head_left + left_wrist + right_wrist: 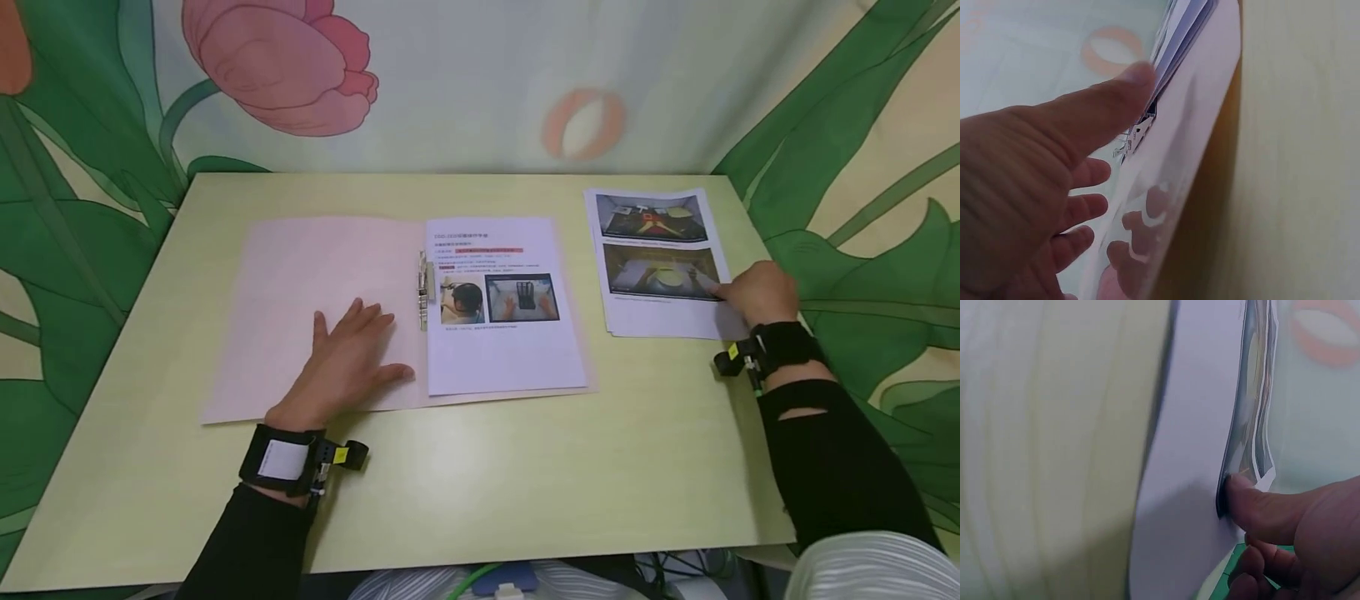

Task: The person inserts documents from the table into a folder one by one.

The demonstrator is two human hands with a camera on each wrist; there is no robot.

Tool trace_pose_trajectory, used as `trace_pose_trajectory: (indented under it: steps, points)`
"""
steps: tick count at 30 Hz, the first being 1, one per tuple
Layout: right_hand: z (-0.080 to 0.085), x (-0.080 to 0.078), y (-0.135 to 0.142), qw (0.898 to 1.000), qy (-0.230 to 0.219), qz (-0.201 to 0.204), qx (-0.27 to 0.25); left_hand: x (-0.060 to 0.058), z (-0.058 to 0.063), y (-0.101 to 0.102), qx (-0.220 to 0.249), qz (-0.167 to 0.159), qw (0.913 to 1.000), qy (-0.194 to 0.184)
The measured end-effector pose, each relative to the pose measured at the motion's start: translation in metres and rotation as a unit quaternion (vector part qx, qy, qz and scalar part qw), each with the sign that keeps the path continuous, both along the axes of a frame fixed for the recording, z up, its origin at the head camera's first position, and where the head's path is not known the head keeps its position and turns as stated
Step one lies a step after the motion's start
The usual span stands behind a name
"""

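Observation:
An open pale pink ring folder [322,250] lies on the table, its metal clip [423,287] at the spine. A printed sheet with two pictures [510,358] lies on the folder's right side. My left hand [341,358] is spread over the bare left cover, fingers extended; the left wrist view shows their reflection in the glossy surface. At the right, my right hand [763,293] pinches the right edge of a stack of printed sheets [660,318]. Its thumb [1260,506] lies on the top sheet and the other fingers curl by the edge.
The pale wooden table [480,475] backs onto a flower-printed curtain [465,83]. Below the front edge are cables [690,567] and white ribbed material [870,567]. Camera straps [281,458] sit on both wrists.

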State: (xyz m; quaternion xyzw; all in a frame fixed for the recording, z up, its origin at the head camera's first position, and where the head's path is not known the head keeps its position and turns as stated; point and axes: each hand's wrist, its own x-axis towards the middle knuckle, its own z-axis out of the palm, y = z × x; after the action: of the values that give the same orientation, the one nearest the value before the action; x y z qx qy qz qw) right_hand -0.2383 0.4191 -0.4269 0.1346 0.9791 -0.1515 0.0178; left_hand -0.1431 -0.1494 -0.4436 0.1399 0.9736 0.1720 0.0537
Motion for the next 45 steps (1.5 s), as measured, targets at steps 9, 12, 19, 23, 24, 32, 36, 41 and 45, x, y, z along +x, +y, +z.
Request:
trace_pose_trajectory:
  steps: [9, 12, 19, 23, 24, 32, 36, 41, 45]
  points:
    - [0.010, 0.004, -0.004, 0.999, -0.001, 0.027, -0.022, 0.006, 0.004, -0.005, 0.069, 0.025, 0.9958, 0.054]
    - [0.019, 0.008, -0.006, 0.998, 0.024, 0.009, -0.051, 0.005, 0.005, -0.004, 0.073, 0.028, 0.9958, 0.048]
    - [0.038, 0.019, -0.026, 0.977, 0.152, -0.076, -0.132, 0.005, 0.007, -0.004, 0.082, 0.035, 0.9951, 0.042]
    - [0.035, 0.029, -0.054, 0.949, 0.233, -0.114, -0.182, 0.008, 0.007, -0.004, 0.090, 0.041, 0.9947, 0.031]
    - [0.033, 0.031, -0.063, 0.942, 0.243, -0.117, -0.198, 0.009, 0.007, -0.004, 0.091, 0.041, 0.9945, 0.032]
    - [0.022, 0.047, -0.126, 0.922, 0.250, -0.075, -0.287, 0.008, 0.005, 0.001, 0.097, 0.029, 0.9937, 0.047]
    - [0.020, 0.052, -0.152, 0.935, 0.171, -0.021, -0.311, 0.008, 0.007, 0.004, 0.080, 0.025, 0.9957, 0.038]
    - [0.016, 0.049, -0.174, 0.941, 0.073, 0.042, -0.326, 0.009, 0.005, 0.009, 0.048, 0.022, 0.9982, 0.030]
    - [0.010, 0.044, -0.183, 0.944, 0.039, 0.071, -0.320, 0.010, 0.003, 0.010, 0.028, 0.016, 0.9991, 0.029]
